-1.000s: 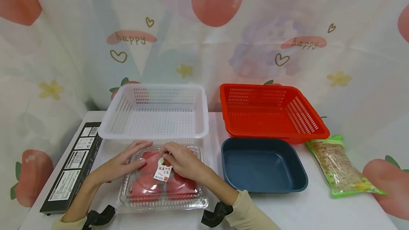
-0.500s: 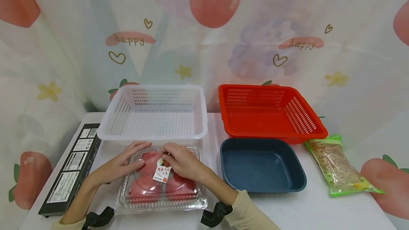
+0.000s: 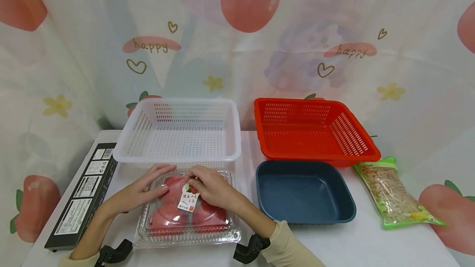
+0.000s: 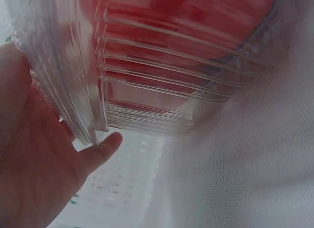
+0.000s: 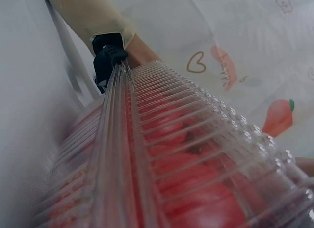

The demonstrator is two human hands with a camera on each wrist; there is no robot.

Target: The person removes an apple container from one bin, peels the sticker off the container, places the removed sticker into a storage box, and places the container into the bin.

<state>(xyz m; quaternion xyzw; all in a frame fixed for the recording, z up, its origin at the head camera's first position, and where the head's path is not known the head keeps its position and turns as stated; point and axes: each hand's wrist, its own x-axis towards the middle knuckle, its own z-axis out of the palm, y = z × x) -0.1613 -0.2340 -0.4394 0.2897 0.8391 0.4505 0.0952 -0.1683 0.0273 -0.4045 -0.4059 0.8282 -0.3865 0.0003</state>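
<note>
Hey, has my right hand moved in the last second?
No, the right hand keeps its place just before the white basket in the head view.

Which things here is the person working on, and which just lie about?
In use:
left hand
right hand
clear plastic clamshell box
white label

Seemingly just lying about:
white slotted basket
red slotted basket
dark blue basin
green-edged bag
long black labelled box

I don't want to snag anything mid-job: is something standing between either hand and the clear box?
Nothing visible stands in the way. The left hand touches the clear box at its left side, and the right hand is at the upper end of the white label on top of it.
</note>
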